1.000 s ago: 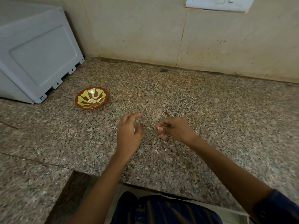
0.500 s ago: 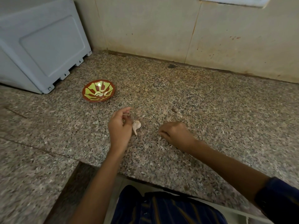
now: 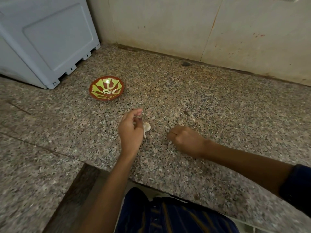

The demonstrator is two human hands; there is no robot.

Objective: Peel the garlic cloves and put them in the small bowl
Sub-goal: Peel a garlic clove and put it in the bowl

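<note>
Little was changed since half a second earlier: both hands were kept low over the bench [image 3: 218, 101], the garlic left where it lay. A grey appliance [image 3: 47, 39] was noted at rear left. The right hand [image 3: 186, 140] was curled into a fist; contents could not be told. The left hand [image 3: 130, 130] was loosely curled, the garlic [image 3: 146, 127] touching its thumb side. The small bowl [image 3: 106, 88], holding peeled cloves [image 3: 109, 91], was well apart.

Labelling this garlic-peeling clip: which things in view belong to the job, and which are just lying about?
Belongs to the job:
garlic
small bowl, with peeled cloves inside
left hand
right hand

Just there:
grey appliance
dark speck by the wall
</note>
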